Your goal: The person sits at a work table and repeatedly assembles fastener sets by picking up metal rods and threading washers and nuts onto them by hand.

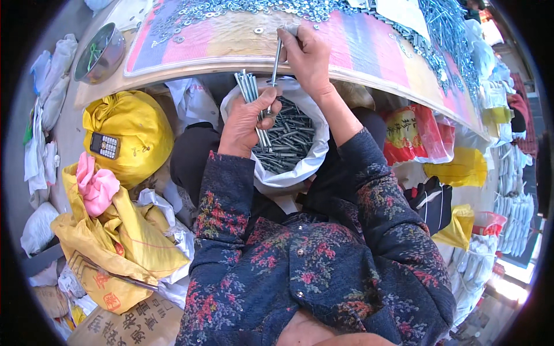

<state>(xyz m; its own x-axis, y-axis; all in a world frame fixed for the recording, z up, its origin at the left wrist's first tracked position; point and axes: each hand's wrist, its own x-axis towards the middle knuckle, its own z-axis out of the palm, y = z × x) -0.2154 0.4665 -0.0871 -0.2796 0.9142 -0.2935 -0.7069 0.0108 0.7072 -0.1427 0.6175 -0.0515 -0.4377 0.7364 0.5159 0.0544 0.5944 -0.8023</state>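
Observation:
My left hand (pixel 254 118) is closed round a bundle of long metal bolts (pixel 247 86) that stick out above and below the fist. One more long bolt (pixel 277 56) stands nearly upright, its upper end pinched by the fingers of my right hand (pixel 307 57). Its lower end meets the left thumb and fingers, where a washer (pixel 272 83) shows around it. Beneath both hands sits a white-lined container (pixel 320 138) filled with many short dark metal fasteners (pixel 291 135). The fingertips of my right hand reach just over the table's near edge.
Loose washers (pixel 231 10) cover the far part of the striped table (pixel 196 43), with piled bolts (pixel 447 34) at right. A metal bowl (pixel 101 55) stands at left. Yellow bags, one bearing a phone (pixel 105 145), a pink cloth (pixel 95 184) and a red bag (pixel 412 135) flank me.

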